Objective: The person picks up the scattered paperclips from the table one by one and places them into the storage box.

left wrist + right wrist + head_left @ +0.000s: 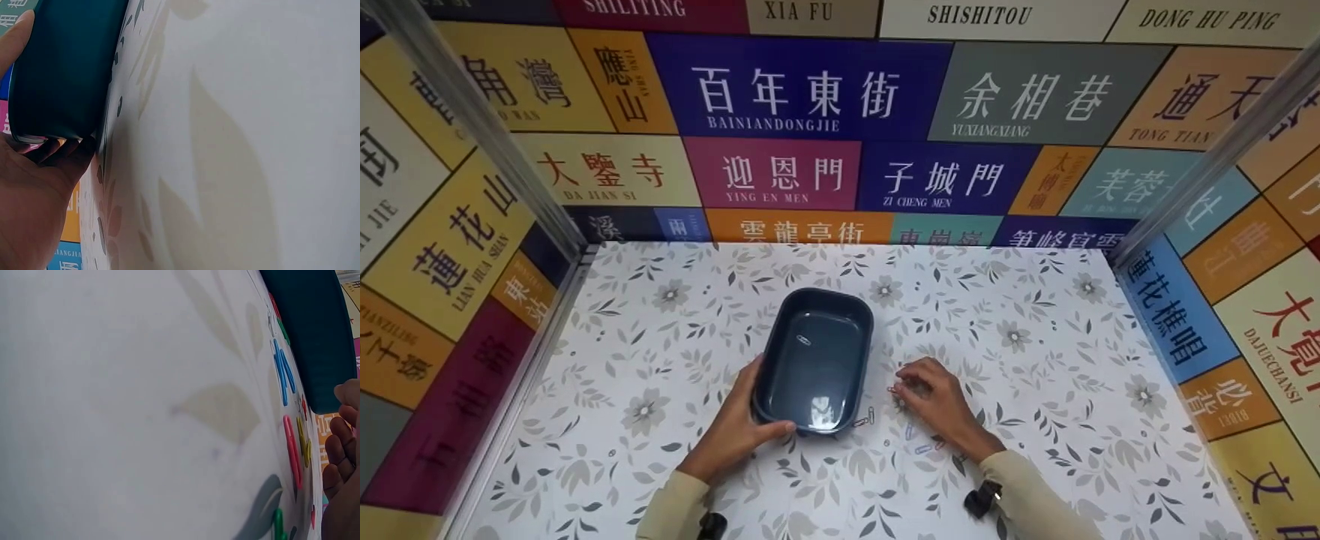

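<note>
In the head view my left hand (740, 427) holds a dark blue rectangular dish (763, 352) by its left side, thumb over the near rim. The left wrist view shows fingers of the left hand (34, 191) under the dish's edge (64, 73). One pale paper clip (804, 340) lies in the dish. To its right, my right hand (937, 401) has bent fingers, with thumb and index fingertips beside a small red paper clip (892, 389). Whether they pinch it is unclear. In the right wrist view the fingers of the right hand (346, 444) are curled.
Several coloured paper clips lie right of the dish, among them a blue one (280, 374), a pink one (292, 453) and a yellow one (304, 441). The floral tabletop (1020, 300) is bounded by panels with printed lettering (799, 82) at the back and sides.
</note>
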Demonstrator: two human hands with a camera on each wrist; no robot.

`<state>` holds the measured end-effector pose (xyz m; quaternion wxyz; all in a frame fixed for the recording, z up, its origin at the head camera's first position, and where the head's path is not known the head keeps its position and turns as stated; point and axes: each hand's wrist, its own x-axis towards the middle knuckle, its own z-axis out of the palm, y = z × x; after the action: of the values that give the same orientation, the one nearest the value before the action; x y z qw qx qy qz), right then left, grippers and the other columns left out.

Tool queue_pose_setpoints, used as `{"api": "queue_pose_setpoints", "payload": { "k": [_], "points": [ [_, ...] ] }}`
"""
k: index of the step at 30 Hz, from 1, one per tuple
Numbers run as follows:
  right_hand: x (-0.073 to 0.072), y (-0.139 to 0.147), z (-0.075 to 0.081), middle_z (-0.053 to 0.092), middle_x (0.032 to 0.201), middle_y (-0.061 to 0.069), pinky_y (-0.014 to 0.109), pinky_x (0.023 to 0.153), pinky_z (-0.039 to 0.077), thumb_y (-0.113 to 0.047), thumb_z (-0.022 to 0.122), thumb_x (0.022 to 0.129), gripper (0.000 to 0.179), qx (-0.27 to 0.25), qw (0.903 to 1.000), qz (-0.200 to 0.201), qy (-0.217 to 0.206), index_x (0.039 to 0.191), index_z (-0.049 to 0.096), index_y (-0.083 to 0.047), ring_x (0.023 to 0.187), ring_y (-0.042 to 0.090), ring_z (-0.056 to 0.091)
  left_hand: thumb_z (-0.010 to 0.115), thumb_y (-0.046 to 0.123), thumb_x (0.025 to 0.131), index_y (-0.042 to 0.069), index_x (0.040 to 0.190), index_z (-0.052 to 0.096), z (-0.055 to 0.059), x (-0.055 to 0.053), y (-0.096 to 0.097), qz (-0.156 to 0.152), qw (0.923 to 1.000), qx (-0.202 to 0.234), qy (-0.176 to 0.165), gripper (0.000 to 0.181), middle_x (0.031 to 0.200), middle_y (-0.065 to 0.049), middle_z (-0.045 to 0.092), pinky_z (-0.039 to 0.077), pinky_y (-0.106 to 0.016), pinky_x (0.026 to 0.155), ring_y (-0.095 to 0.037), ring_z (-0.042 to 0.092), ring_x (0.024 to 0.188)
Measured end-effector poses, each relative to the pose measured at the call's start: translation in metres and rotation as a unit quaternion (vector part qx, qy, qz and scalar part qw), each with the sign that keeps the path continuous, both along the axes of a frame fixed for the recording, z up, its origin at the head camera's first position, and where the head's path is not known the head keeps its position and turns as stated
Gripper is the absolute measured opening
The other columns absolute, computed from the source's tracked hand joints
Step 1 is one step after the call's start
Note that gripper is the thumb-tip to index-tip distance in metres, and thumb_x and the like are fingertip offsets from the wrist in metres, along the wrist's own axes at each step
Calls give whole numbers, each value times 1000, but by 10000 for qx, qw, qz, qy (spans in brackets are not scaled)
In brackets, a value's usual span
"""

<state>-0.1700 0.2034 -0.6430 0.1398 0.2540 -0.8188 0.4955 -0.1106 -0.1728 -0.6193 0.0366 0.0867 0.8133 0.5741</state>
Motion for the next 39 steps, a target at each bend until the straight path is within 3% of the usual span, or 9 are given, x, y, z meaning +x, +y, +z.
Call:
{"api": "queue_pose_setpoints", "payload": {
  "k": [7,16,27,39],
  "points": [
    [-1,5,-3,72,104,4,15,90,50,4,90,87,17,474,9974,212,500,100,81,-2,98,21,67,102,33,78,25,178,22,-2,0,0,3,10000,-13,72,128,179,-8,30,19,-62,132,-36,30,164],
    [-3,10,-5,69,107,9,20,91,49,3,91,87,15,877,9922,375,807,97,82,-4,101,23,64,101,32,79,24,178,22,-3,0,0,9,9999,5,137,126,179,-9,31,19,-64,132,-37,30,163],
    [-1,13,-4,68,107,5,28,91,49,-1,91,88,13,1075,9920,245,618,96,84,-9,102,22,61,102,27,79,24,178,22,-2,0,1,82,10000,24,12,127,179,-8,31,20,-60,132,-35,29,164],
    [-1,14,-6,69,107,7,28,90,47,-5,88,93,3,1121,9911,311,640,94,85,-6,101,23,59,101,27,79,22,178,22,-1,0,1,82,10000,5,-11,127,179,-9,30,20,-60,132,-35,30,163]
  ]
}}
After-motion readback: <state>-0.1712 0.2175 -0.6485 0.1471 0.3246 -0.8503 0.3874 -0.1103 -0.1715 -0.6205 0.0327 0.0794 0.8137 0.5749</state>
